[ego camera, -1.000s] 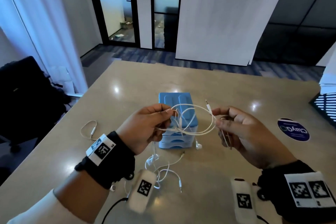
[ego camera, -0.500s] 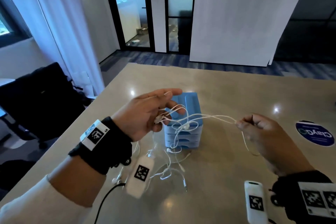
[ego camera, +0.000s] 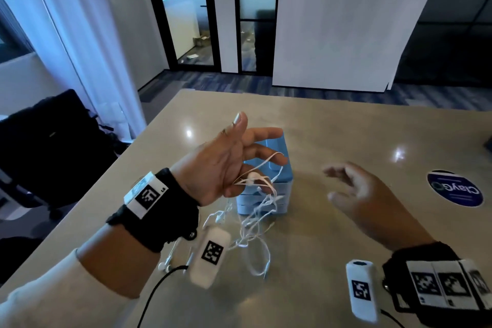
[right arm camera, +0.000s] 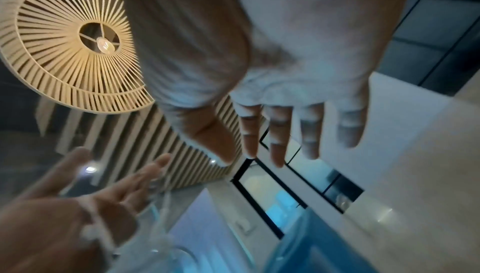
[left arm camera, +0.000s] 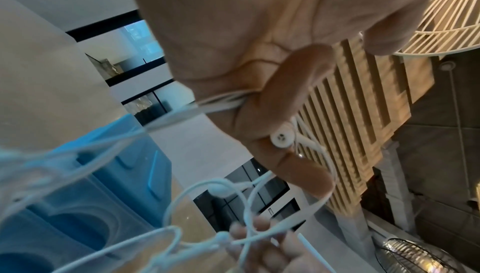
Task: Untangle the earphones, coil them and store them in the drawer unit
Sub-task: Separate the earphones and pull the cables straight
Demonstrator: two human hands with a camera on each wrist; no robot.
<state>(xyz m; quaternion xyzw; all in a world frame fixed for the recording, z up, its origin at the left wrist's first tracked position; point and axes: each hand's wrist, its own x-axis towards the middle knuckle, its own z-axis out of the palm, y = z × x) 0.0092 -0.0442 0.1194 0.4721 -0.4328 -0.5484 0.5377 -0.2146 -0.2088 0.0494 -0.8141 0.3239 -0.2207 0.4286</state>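
My left hand (ego camera: pixel 241 153) is raised above the table, palm to the right, thumb and fingers spread. The white earphones (ego camera: pixel 255 218) are draped over its fingers, one earbud (left arm camera: pixel 281 138) lying against a finger. Their tangled cable hangs down to the table in front of the blue drawer unit (ego camera: pixel 278 196), whose drawers are closed. My right hand (ego camera: pixel 339 184) hovers right of the unit with its fingers apart, blurred and holding nothing. In the right wrist view the right hand (right arm camera: pixel 259 144) is empty too, and the cable crosses the spread left hand (right arm camera: pixel 103 197).
A second white earphone (ego camera: pixel 167 265) lies on the beige table (ego camera: pixel 346 128) under my left wrist. A round blue sticker (ego camera: pixel 455 189) is at the right. A black chair (ego camera: pixel 53 141) stands past the table's left edge.
My right hand has let go of the cable and drawn back, open. My left hand has risen and spread its fingers, and the stretched loop now hangs slack from it.
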